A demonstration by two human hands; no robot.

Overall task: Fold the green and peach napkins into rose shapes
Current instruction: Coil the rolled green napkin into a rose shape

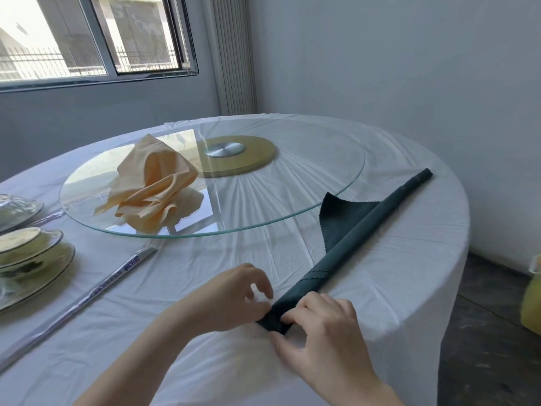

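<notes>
The dark green napkin [360,238] lies on the white tablecloth as a long rolled band running from near me up to the right, with one loose triangular flap sticking out to the left. My left hand [234,294] and my right hand [319,326] both pinch its near end, where the cloth is being curled over. The peach napkin [152,186] stands crumpled in a loose heap on the left of the glass turntable [292,171].
The round table [409,288] drops off close to the right of the green band. Stacked plates and a bowl [26,253] sit at the left edge, and long wrapped chopsticks [96,288] lie diagonally beside them. A yellow object [532,303] stands on the floor at right.
</notes>
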